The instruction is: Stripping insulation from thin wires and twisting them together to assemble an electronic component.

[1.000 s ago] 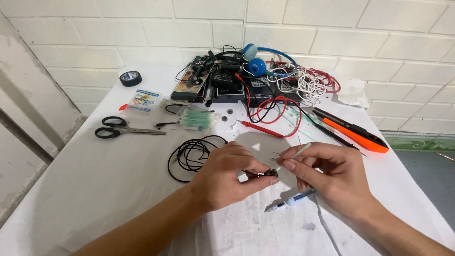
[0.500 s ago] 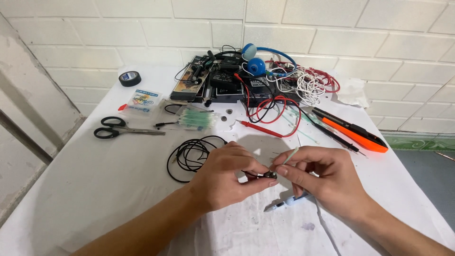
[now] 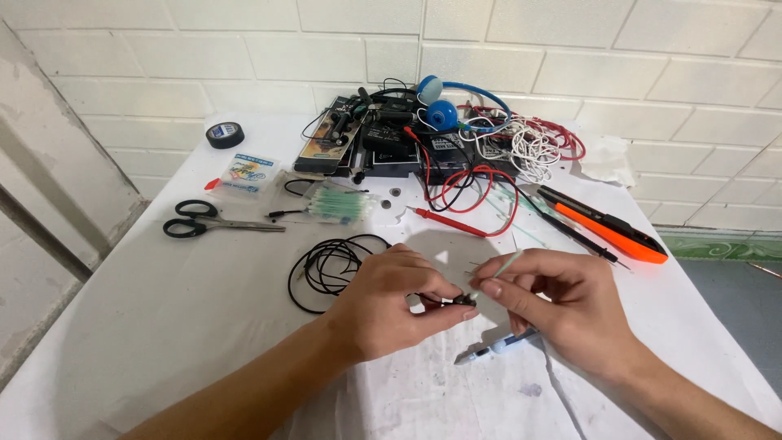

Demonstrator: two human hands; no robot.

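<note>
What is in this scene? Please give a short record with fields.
Left hand: left hand pinches a small dark part
Right hand: right hand holds a thin pale swab at the part
Near hands: coiled black cable, pen
Far side: scissors, black tape roll, blue headphones, orange tool
Surface: white table

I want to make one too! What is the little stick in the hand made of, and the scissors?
The little stick in the right hand looks like a pale green plastic stem with a white, soft, cotton-like tip, touching the small dark part the left hand pinches. The scissors seem to have shiny grey metal blades and glossy black plastic handles.
</note>
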